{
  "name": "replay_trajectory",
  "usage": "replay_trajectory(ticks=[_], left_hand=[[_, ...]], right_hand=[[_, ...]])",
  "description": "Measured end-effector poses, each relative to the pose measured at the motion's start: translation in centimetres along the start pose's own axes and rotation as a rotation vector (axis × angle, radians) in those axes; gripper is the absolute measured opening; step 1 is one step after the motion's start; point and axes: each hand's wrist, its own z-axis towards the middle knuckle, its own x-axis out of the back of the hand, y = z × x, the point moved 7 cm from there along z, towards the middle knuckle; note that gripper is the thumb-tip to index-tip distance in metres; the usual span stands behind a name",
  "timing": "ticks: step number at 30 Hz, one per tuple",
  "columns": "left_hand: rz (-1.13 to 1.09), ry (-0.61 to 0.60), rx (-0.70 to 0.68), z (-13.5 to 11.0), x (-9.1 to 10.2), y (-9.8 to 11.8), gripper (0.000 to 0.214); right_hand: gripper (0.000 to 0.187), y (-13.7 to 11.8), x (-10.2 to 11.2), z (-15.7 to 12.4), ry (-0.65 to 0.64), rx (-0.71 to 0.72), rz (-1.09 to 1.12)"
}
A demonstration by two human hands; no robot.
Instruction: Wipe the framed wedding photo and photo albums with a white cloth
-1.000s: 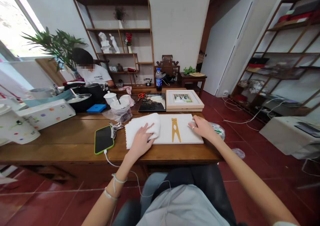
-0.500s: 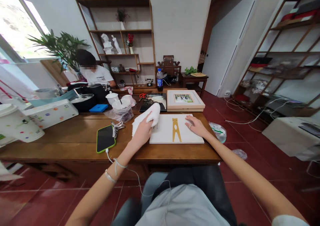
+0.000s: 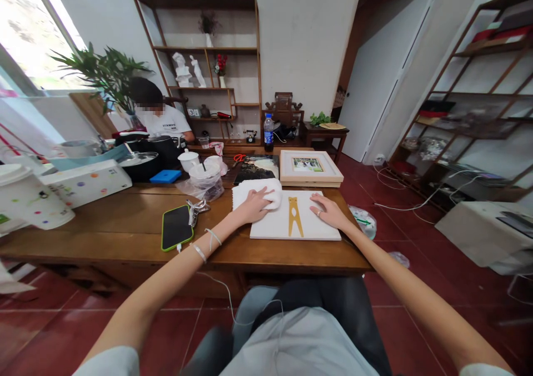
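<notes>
A white board lies flat near the front edge of the wooden table, with a long gold cat-shaped figure upright in its middle. My left hand grips a folded white towel and presses it over the board's upper left part, hiding the surface beneath. On the board's right side rests my right hand, its fingers loosely stretched and holding nothing. A ring shows on that hand.
Behind the board are a framed picture and a dark glossy panel. A phone on a cable lies left, near a bagged cup and a blue box. Another person sits at the far left.
My left hand has moved right and a little forward with the towel, which now lies lower and flatter on the board. My right hand stays at the board's right side.
</notes>
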Motion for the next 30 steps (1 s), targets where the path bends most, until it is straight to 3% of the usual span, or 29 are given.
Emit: replay_trajectory(ticks=[6,14,17,21,26,30], left_hand=[[-0.008,-0.045,-0.01,-1.5,0.3,1.9,0.039],[0.023,-0.121,-0.067,-7.2,2.0,10.8,0.039],[0.019,-0.127,-0.09,-8.9,2.5,12.2,0.035],[0.006,-0.133,-0.095,-7.3,2.5,10.2,0.033],[0.025,-0.075,0.028,-0.9,1.2,4.1,0.029],[0.027,-0.045,0.037,2.3,0.0,1.4,0.03]], right_hand=[[0.036,-0.7,-0.7,-0.7,0.001,0.041,-0.099],[0.032,-1.1,-0.7,-1.1,0.08,0.037,-0.059],[0.032,-1.1,-0.6,-1.1,0.066,0.019,-0.073],[0.034,-1.0,-0.8,-1.1,0.033,0.029,-0.117],[0.036,-0.6,-1.1,-1.1,0.014,0.074,-0.142],[0.036,-0.4,-1.2,-1.1,-0.002,0.068,-0.141]])
